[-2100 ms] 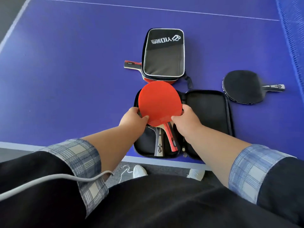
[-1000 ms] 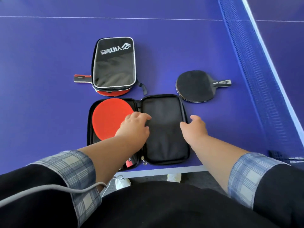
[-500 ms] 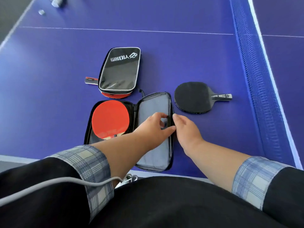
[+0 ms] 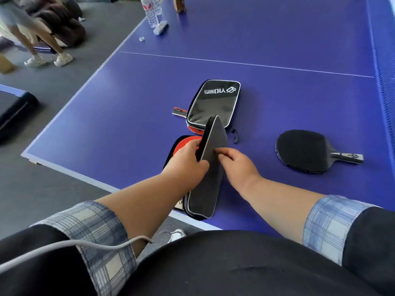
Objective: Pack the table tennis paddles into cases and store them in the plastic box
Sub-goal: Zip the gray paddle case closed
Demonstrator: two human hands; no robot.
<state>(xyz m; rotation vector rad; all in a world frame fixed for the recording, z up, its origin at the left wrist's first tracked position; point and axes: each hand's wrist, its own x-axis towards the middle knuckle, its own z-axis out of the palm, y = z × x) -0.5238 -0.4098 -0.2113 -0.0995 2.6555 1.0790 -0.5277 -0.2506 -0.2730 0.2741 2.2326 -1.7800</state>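
A black paddle case [image 4: 210,167] lies at the near edge of the blue table [image 4: 128,116] with its lid swung up almost upright. My left hand [image 4: 188,163] grips the lid's edge from the left. My right hand [image 4: 237,165] pinches the lid from the right. A red paddle [image 4: 183,144] lies in the case's lower half, mostly hidden by my left hand. Behind it a second black case [image 4: 213,102] lies flat on top of another red paddle [image 4: 180,111]. A loose black paddle [image 4: 305,150] lies to the right.
The net [image 4: 384,67] runs along the right side. Water bottles [image 4: 152,11] and a small white ball [image 4: 141,39] sit at the far left corner. A person [image 4: 32,35] stands on the grey floor at upper left. No plastic box is in view.
The red paddle was laid into the open case. Both hands then took the lid and swung it from flat on the right up toward the left, over the paddle.
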